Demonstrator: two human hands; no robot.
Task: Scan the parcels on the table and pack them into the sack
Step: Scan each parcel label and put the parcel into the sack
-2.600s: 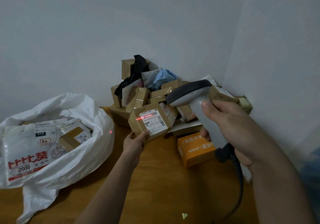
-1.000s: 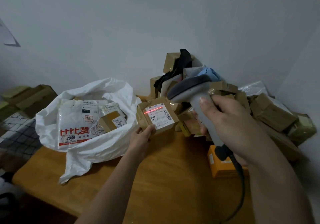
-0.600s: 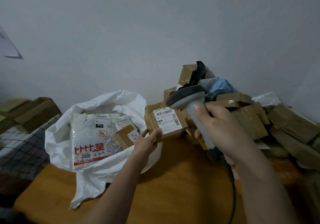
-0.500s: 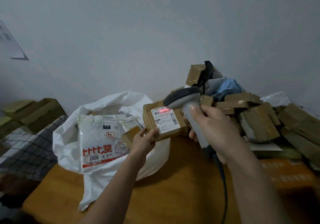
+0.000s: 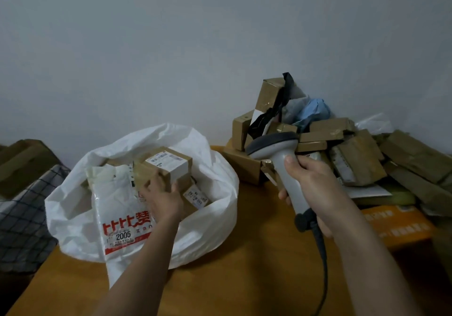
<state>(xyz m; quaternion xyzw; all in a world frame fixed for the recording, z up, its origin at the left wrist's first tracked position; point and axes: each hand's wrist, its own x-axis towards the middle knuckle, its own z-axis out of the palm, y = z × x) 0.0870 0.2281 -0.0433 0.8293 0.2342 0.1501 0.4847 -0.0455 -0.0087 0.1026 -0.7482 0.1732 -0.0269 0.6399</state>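
Over sack (image 5: 215,208); L grip (image 5: 162,197) holds parcel (image 5: 163,169)

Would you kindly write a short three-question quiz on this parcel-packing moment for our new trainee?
1. True or false: the left hand holds a cardboard box over the open white sack.
2. What does the right hand grip?
3. Where is the pile of parcels: A) in the corner against the wall, B) on the floor, C) inside the sack?

Key: 1 true; 2 the barcode scanner; 3 A.
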